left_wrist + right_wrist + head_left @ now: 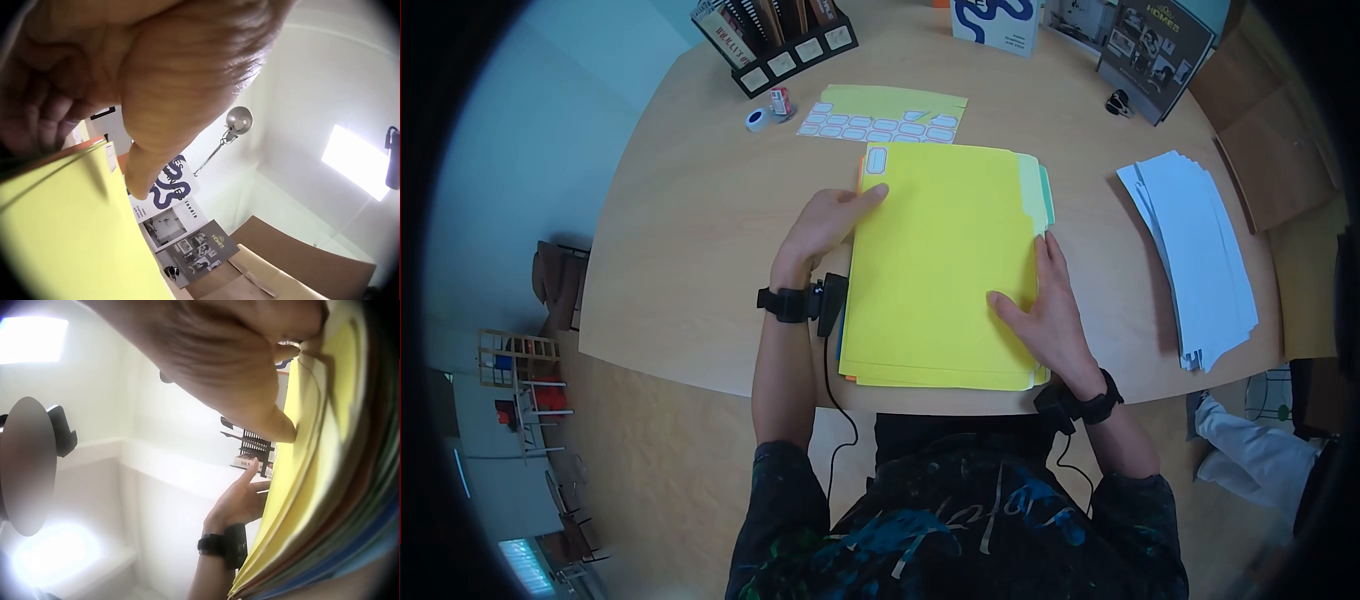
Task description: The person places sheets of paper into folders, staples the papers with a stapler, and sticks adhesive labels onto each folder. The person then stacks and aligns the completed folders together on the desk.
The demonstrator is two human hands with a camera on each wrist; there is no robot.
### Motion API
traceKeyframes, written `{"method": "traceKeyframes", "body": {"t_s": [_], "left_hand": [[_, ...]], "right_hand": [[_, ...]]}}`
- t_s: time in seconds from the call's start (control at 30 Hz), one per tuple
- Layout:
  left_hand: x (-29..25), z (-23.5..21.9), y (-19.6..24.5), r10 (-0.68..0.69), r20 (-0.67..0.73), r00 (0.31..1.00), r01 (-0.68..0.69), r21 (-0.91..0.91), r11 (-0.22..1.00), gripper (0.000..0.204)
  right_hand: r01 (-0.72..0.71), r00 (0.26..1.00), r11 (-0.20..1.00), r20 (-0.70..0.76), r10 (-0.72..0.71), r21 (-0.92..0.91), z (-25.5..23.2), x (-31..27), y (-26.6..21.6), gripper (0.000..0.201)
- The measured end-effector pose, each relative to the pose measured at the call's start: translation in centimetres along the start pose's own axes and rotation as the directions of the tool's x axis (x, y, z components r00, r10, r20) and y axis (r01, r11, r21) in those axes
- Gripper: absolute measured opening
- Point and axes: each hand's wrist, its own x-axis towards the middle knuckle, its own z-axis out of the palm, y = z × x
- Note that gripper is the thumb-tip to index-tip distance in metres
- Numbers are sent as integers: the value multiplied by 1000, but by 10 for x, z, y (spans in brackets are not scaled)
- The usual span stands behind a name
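A stack of folders with a yellow folder on top lies before the person; a white label is at its upper left corner. The left hand grips the stack's left edge, thumb on top and fingers curled below. On the right edge the right hand holds the stack, thumb on the yellow surface, fingers along the side. In the right wrist view many layered edges, yellow, brown and blue, show under the right hand. The left wrist view has the left hand above the yellow folder.
Behind the stack lies a label sheet on a yellow-green sheet. A tape roll and small bottle stand left of it, below a black book holder. White papers lie right; a dark book stands behind.
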Motion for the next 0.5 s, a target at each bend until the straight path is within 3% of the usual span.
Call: {"method": "traceKeyframes", "body": {"t_s": [0.17,0.2,0.23,0.33,0.43,0.5], "left_hand": [[2,10,-6,57,121,991,-44,-106,993,63],[0,15,-7,115,197,974,-31,-386,922,59],[-1,19,-6,195,249,949,7,-632,775,58],[-2,31,-1,188,304,934,94,-717,691,60],[-1,38,-6,167,269,949,74,-702,708,60],[-4,45,-7,195,234,952,46,-745,666,60]], "right_hand": [[13,1000,1000,-11,-13,28,1,0,1,95],[16,1000,999,-19,-15,47,1,-1,2,95],[17,1000,999,-19,-16,48,1,-1,3,95],[55,998,993,-41,-51,106,-1,2,7,95],[67,998,982,-31,-62,175,-11,3,8,95],[-44,997,941,-41,62,337,-23,6,6,97]]}}
